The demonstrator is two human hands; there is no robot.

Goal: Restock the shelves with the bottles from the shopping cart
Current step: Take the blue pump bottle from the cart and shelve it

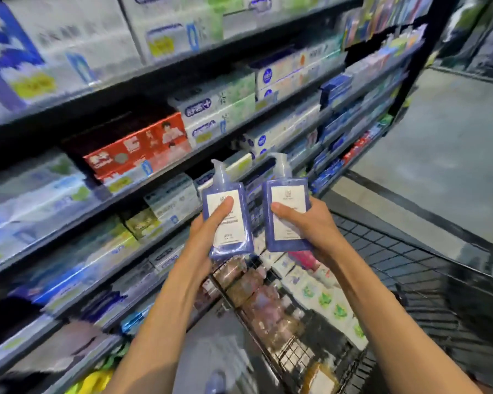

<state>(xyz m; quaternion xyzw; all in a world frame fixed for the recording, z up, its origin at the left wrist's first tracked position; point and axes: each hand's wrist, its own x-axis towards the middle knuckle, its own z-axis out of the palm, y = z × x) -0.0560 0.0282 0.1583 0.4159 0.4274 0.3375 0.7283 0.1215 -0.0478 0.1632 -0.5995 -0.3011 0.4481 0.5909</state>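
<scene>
mid-frame, above the shopping cart (410, 268), the left hand (208, 231) grips one blue bottle (229, 223) and the right hand (310, 226) grips another blue bottle (286, 214), shelves (154, 177) filling the left.

Boxes (143, 150) crowd the shelves (160, 183) right to their front edges, leaving only dark slivers above each row. The shopping cart (410, 251) stands just beside them, packed with goods; the floor (439, 143) beyond lies open.
</scene>
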